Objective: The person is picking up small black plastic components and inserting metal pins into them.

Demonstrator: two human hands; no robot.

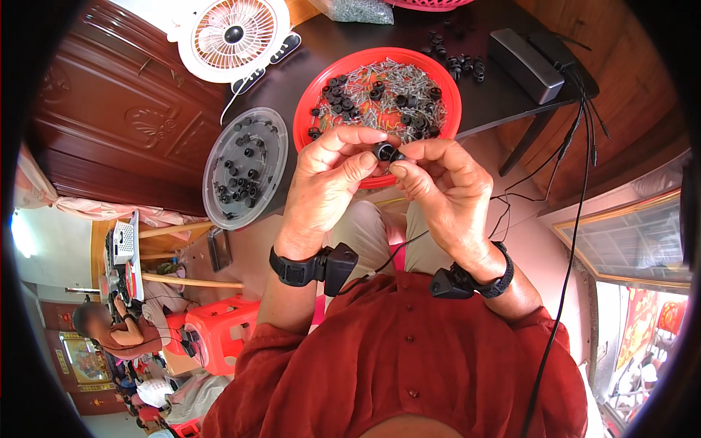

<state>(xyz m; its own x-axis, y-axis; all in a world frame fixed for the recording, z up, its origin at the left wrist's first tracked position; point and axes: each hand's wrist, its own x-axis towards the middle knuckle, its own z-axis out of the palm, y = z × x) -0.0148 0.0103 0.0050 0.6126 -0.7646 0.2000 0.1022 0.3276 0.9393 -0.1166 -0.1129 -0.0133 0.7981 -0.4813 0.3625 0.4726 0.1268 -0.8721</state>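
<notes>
My left hand point(321, 186) and my right hand point(451, 182) meet over the near edge of a red round tray point(301, 117). Between their fingertips is a small black round plastic part point(382, 151) with a narrower end toward the right. Thumb and forefinger of each hand pinch it, left hand on the wide end, right hand on the narrow one. Loose silvery screws point(380, 73) and several similar black parts point(339, 98) lie in the tray. Left of it, a clear round plastic lid or shallow tub point(274, 166) holds more black parts.
On the dark table point(478, 109) stand a white fan point(234, 34), a black box point(526, 64) with cables, and loose black parts point(464, 67). A screw bag point(356, 10) lies at the back. A black cable point(566, 277) hangs at my right. Left are a red stool point(219, 332) and another person point(124, 332).
</notes>
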